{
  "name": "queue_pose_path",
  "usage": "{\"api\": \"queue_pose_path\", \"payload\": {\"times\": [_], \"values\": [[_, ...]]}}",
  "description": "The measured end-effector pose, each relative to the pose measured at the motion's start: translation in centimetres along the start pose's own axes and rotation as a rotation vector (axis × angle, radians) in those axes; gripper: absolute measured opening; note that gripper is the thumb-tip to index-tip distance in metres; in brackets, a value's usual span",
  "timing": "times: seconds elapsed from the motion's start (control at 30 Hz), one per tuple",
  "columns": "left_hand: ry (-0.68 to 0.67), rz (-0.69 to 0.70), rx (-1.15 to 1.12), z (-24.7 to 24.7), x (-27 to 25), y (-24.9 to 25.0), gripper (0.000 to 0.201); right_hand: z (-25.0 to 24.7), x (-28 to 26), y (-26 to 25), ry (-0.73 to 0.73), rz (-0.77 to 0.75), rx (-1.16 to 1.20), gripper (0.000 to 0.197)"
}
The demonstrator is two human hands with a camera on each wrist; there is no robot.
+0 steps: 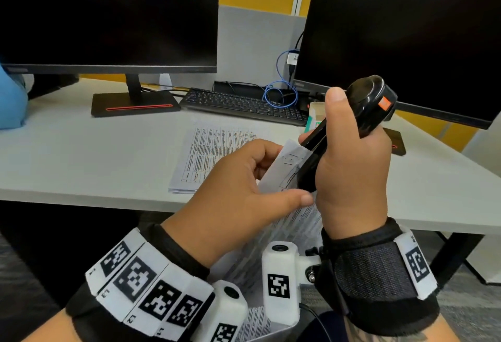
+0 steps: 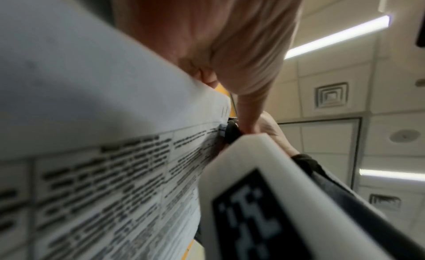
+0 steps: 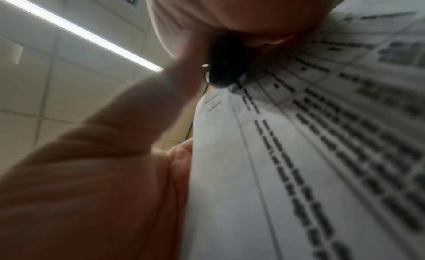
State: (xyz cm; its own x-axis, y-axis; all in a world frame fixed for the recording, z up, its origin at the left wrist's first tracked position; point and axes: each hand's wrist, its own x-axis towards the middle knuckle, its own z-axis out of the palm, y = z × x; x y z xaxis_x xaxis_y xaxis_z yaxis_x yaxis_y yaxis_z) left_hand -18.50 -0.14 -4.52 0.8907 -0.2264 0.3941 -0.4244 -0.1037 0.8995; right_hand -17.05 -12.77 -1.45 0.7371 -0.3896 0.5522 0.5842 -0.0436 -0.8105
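Tagged wristbands (image 1: 151,295) sit nearest, at the bottom edge. Just beyond them the left hand (image 1: 233,192) pinches the printed sheets (image 1: 286,164) between thumb and curled fingers, held up before the desk's near edge. To its right, the right hand (image 1: 349,176) wraps round a black stapler (image 1: 364,108), its mouth over the sheets' upper corner. Farther off, on the desk (image 1: 81,157), lie a paper stack (image 1: 208,149) and a keyboard (image 1: 244,104).

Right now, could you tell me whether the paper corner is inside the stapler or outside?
Inside: a corner of the papers sits between the arms of the black stapler that the right hand grips. Stapled: cannot tell.
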Motion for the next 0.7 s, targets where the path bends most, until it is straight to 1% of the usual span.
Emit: {"api": "queue_pose_path", "payload": {"times": [0.07,0.13,0.27,0.37,0.4,0.47,0.5,0.53,0.57,0.6,0.7], "values": [[0.026,0.011,0.12,-0.1,0.0,0.4,0.039,0.0,0.0,0.1,0.003,0.013,0.006,0.038],[0.04,0.059,0.249,0.0,0.0,0.7,0.036,0.1,-0.1,0.2,0.009,0.018,0.015,0.033],[0.067,0.143,0.338,0.6,-0.5,0.5,0.027,0.0,-0.2,0.2,0.017,-0.007,0.036,0.028],[0.068,0.135,0.318,0.8,-0.4,0.0,0.022,-0.1,0.0,0.3,0.01,0.006,0.051,0.026],[0.043,0.109,0.297,0.6,-0.2,-0.2,0.025,-0.3,0.1,0.4,0.007,0.021,0.065,0.027],[-0.006,0.05,0.243,-0.1,0.2,-0.8,0.037,-0.7,0.5,0.5,0.012,0.058,0.139,0.027],[-0.005,0.035,0.221,-0.4,0.4,-1.1,0.039,-1.0,0.7,0.6,0.018,0.069,0.184,0.026],[0.017,0.049,0.209,-0.6,0.5,-1.2,0.035,-1.4,0.8,0.6,0.025,0.068,0.207,0.026],[0.055,0.092,0.195,-0.9,0.5,-1.3,0.027,-1.7,0.9,0.7,0.031,0.058,0.202,0.027],[0.104,0.146,0.164,-1.2,0.6,-1.5,0.025,-2.0,0.9,0.7,0.041,0.04,0.186,0.027],[0.211,0.281,0.074,-1.7,0.8,-2.5,0.035,-2.5,0.5,0.7,0.064,-0.032,0.128,0.029]]}}
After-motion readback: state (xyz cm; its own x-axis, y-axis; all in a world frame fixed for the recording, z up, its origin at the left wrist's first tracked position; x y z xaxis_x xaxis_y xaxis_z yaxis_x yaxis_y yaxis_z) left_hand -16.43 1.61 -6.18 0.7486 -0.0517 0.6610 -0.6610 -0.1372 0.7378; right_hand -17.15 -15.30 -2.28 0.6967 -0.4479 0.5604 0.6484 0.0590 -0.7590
